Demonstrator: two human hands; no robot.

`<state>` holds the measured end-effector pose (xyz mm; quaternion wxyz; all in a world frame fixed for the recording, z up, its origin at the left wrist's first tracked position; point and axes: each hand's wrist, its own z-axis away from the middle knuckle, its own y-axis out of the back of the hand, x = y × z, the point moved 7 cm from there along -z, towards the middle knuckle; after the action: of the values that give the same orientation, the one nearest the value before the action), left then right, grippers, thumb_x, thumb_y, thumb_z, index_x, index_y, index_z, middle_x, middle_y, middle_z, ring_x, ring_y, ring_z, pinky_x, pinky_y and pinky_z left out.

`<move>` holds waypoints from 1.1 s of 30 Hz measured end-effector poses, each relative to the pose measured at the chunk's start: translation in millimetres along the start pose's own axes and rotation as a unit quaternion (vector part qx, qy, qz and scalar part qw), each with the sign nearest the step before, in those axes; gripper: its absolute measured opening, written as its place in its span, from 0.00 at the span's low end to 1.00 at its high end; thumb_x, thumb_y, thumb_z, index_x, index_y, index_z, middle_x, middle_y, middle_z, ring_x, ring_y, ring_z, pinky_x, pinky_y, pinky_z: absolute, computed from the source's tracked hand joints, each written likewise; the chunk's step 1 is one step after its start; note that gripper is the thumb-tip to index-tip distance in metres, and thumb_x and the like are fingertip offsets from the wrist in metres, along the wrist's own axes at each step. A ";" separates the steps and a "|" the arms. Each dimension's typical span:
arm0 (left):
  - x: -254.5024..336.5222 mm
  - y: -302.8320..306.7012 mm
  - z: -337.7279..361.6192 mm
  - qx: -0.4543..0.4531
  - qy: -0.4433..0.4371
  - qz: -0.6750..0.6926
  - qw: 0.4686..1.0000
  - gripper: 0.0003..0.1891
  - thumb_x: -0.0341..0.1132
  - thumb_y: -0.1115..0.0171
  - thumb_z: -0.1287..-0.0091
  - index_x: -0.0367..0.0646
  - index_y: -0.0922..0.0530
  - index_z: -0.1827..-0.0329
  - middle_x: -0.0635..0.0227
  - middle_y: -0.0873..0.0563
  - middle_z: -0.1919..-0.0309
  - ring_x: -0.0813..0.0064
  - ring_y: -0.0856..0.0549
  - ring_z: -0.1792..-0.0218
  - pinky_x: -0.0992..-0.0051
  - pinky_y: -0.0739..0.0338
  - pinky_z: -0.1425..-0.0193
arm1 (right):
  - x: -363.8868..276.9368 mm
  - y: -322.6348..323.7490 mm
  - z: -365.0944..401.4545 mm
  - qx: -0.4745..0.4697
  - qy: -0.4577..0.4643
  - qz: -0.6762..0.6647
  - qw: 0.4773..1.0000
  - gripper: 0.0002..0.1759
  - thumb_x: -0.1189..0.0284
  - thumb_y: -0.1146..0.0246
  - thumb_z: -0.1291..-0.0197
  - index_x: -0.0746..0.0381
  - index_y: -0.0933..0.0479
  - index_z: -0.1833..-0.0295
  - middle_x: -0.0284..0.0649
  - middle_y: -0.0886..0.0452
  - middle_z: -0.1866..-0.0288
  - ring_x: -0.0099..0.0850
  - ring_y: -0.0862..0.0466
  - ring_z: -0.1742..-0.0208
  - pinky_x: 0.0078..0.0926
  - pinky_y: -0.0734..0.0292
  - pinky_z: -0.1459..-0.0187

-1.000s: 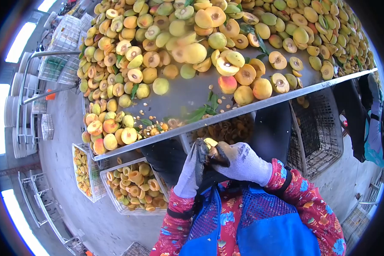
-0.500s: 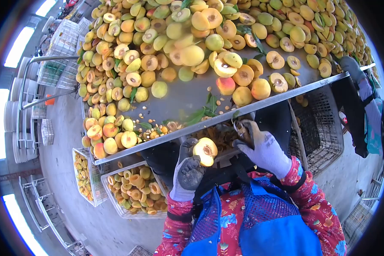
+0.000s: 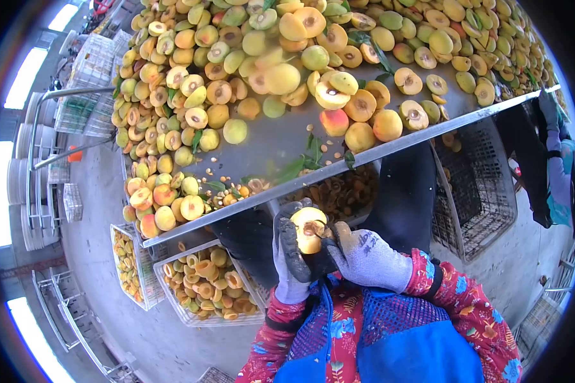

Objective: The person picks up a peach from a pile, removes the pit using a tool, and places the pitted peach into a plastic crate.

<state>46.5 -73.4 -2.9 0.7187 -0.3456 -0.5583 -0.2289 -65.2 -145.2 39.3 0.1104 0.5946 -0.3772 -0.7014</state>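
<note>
In my left hand (image 3: 291, 252), gloved in white with a blackened palm, lies a halved peach (image 3: 310, 231), cut face up, its brown centre showing. My right hand (image 3: 364, 255), in a matching stained glove, has its closed fingers at the right side of this half. A small dark tool seems to stick out of those fingers at the fruit's centre, but its shape is hard to make out. Above both hands runs the metal edge of the table (image 3: 338, 167), with whole and halved peaches (image 3: 361, 105) piled behind it.
A white crate of peach halves (image 3: 204, 281) stands on the floor at lower left, another crate (image 3: 129, 265) beside it. Below the table edge sits a container of scraps (image 3: 342, 195). A dark crate (image 3: 476, 191) is at the right, near a co-worker's sleeve (image 3: 556, 169).
My right hand has moved left and down from below the table edge to the peach half in my left hand. The view has shifted slightly.
</note>
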 end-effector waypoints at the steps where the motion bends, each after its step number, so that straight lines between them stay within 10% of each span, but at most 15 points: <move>1: -0.8 -0.4 1.1 0.015 0.015 0.045 0.999 0.21 0.43 0.52 0.22 0.36 0.31 0.36 0.57 0.21 0.43 0.68 0.19 0.46 0.69 0.24 0.38 | -1.2 -3.0 0.1 -0.017 0.013 0.028 0.999 0.14 0.69 0.45 0.30 0.73 0.31 0.56 0.49 0.24 0.78 0.43 0.20 0.81 0.38 0.29 0.81; 8: 6.9 0.6 10.8 0.040 -0.090 -0.134 0.986 0.21 0.43 0.52 0.22 0.36 0.33 0.36 0.54 0.26 0.39 0.65 0.23 0.41 0.68 0.27 0.36 | 6.2 -20.2 -11.1 0.061 0.068 -0.123 0.988 0.14 0.67 0.50 0.27 0.68 0.28 0.54 0.56 0.24 0.67 0.41 0.20 0.79 0.36 0.27 0.81; 12: 20.3 -5.1 13.7 0.041 -0.241 -0.222 0.944 0.22 0.43 0.50 0.24 0.36 0.34 0.36 0.54 0.27 0.38 0.63 0.24 0.40 0.66 0.28 0.35 | 18.8 -34.3 -0.5 -0.223 -0.343 -0.515 0.753 0.19 0.61 0.51 0.25 0.69 0.28 0.53 0.56 0.20 0.68 0.50 0.17 0.68 0.41 0.21 0.63; 16: 7.9 -0.5 2.8 -0.016 -0.062 -0.089 0.994 0.28 0.46 0.43 0.27 0.36 0.33 0.31 0.58 0.26 0.38 0.67 0.24 0.39 0.69 0.24 0.39 | 26.2 -22.3 -8.6 -0.106 -0.257 -0.376 0.884 0.19 0.60 0.51 0.25 0.68 0.27 0.53 0.54 0.21 0.74 0.52 0.18 0.72 0.43 0.21 0.66; 17: 2.7 -1.4 -0.1 -0.033 -0.009 -0.051 0.998 0.29 0.47 0.42 0.27 0.36 0.33 0.30 0.59 0.25 0.38 0.68 0.23 0.39 0.70 0.23 0.40 | 12.9 -11.1 -15.6 0.051 0.007 -0.149 0.987 0.19 0.62 0.51 0.26 0.70 0.29 0.52 0.56 0.21 0.75 0.53 0.18 0.73 0.45 0.23 0.69; 20: -20.4 4.5 2.6 0.001 0.132 0.055 0.990 0.25 0.46 0.46 0.26 0.34 0.30 0.36 0.59 0.21 0.42 0.64 0.19 0.44 0.63 0.25 0.36 | 25.0 -38.4 -2.9 -0.030 -0.069 -0.099 0.992 0.19 0.64 0.50 0.28 0.74 0.31 0.54 0.57 0.21 0.75 0.52 0.17 0.72 0.47 0.23 0.69; 26: -1.5 -8.1 1.2 0.075 0.021 -0.088 0.993 0.20 0.39 0.39 0.33 0.34 0.27 0.45 0.55 0.16 0.54 0.63 0.15 0.53 0.70 0.21 0.47 | 15.4 -19.1 -3.0 -0.071 -0.097 -0.044 0.992 0.19 0.64 0.47 0.29 0.74 0.35 0.55 0.55 0.23 0.82 0.54 0.19 0.77 0.46 0.25 0.76; 33: -11.4 -1.2 6.2 0.091 -0.009 -0.129 0.987 0.16 0.37 0.53 0.22 0.33 0.25 0.44 0.61 0.15 0.55 0.73 0.16 0.56 0.75 0.21 0.50 | 37.4 -41.3 1.2 -0.034 -0.080 -0.215 0.973 0.18 0.62 0.50 0.27 0.69 0.30 0.56 0.58 0.19 0.71 0.53 0.17 0.73 0.43 0.23 0.74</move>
<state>38.5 -70.2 -12.7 0.7067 -0.2052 -0.6231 -0.2650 -64.2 -138.7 -16.1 -0.0538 0.5995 -0.2243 -0.7664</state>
